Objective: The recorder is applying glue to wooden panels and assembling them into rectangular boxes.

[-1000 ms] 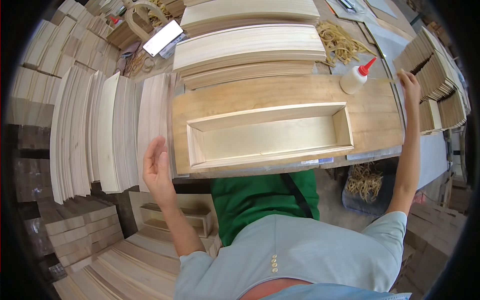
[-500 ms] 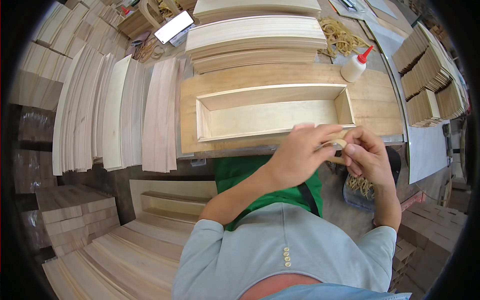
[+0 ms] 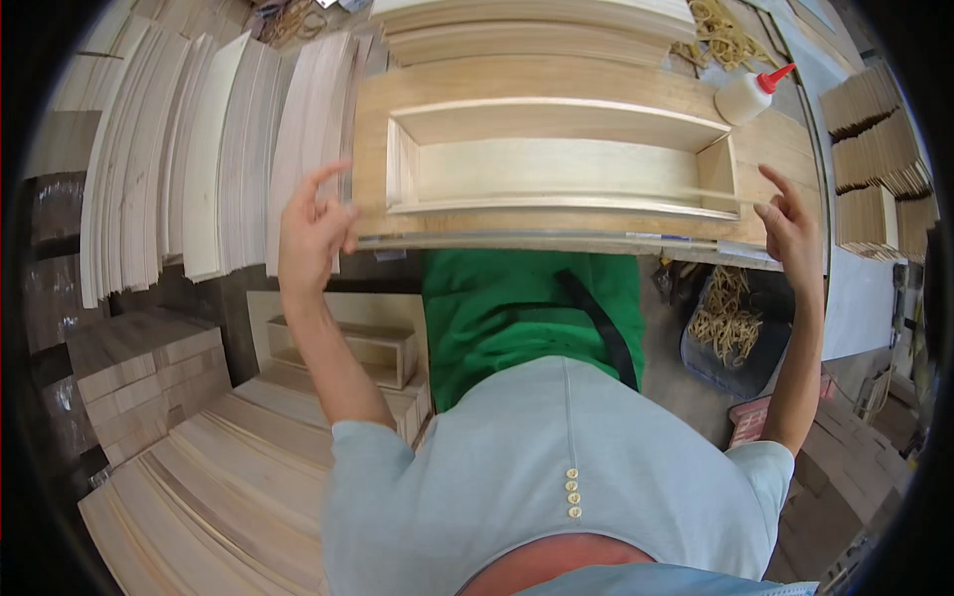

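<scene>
A long, shallow rectangular wooden box [image 3: 556, 206], pale and open-topped, lies on the board in front of me. My hands are wide apart, one off each end of it. My right hand [image 3: 790, 223] pinches a tan rubber band [image 3: 711, 195], which shows as a blurred, stretched streak along the box's near side. Beyond the left end, my left hand [image 3: 320, 226] has curled fingers with the index raised. The band's stretch runs toward it, but its end there is too blurred to make out.
A white glue bottle [image 3: 743, 99] with a red tip stands behind the box's right end. Stacked thin boards [image 3: 224, 159] stand at left, more panels [image 3: 537, 40] behind. Tan bands [image 3: 730, 318] fill a dark container below right. A wooden worktable edge [image 3: 556, 241] runs before my green apron [image 3: 527, 318].
My hands were together over the box's right front corner with the looped band. They have spread apart, left hand far left, right hand slightly right. The view has tilted lower.
</scene>
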{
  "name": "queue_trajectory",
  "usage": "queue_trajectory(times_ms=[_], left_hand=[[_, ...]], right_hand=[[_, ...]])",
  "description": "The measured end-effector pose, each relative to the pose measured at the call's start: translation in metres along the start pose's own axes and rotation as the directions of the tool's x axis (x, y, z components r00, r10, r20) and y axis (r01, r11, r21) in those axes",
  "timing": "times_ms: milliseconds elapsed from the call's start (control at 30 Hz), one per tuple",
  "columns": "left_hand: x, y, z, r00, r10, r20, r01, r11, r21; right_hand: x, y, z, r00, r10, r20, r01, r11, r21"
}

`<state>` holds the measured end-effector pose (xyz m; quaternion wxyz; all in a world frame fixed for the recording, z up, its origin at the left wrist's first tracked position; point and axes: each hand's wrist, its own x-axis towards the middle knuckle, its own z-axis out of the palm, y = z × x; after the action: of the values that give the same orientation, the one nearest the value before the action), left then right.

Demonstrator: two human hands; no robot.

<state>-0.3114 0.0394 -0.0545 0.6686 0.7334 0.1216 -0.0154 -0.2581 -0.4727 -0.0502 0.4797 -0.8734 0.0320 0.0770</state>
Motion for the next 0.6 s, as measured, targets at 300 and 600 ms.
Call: queue_trajectory(times_ms=[300,600], left_hand=[[0.046,-0.004,0.016,0.973,-0.095,0.212,0.092,0.995,0.026],[0.069,-0.001,0.018,0.946,-0.166,0.278,0.170,0.985,0.012]], right_hand=[[0.041,0.006,0.009,0.972,0.130,0.195,-0.144,0.988,0.061],[0.060,0.018,0.009,0.950,0.109,0.293,-0.186,0.950,0.250]])
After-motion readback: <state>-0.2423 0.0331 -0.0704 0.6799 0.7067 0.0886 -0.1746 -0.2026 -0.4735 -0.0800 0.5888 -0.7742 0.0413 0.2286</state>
